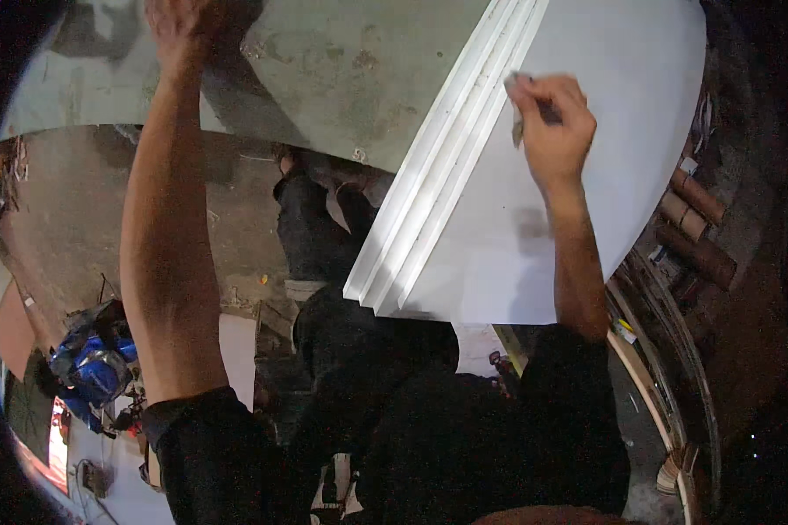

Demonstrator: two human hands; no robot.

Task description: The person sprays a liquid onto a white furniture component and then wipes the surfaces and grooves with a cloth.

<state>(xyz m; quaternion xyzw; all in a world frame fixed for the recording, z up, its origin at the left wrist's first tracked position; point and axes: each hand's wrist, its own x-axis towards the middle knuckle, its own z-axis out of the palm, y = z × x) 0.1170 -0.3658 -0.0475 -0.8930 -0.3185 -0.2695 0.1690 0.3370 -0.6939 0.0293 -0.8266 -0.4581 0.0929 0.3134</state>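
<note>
A large white board (604, 175) slants across the upper right. Along its left side run several stepped white strips (438, 166), side by side and slanting with the board. Over the board, close to the strips, my right hand (559, 131) is closed in a pinch. A small greyish piece (512, 85) shows at its fingertips, too small to name. My left hand (179, 31) reaches to the top edge of the view, above the grey-green tabletop (350, 70). Its fingers are mostly cut off there, so what they touch is hidden.
Below the tabletop's curved edge lies a brown floor (87, 201). A blue and black bundle (96, 367) sits at the lower left near a white surface. Brown rolls (696, 219) lie beyond the board on the right. Long bent strips (657, 376) run along the lower right.
</note>
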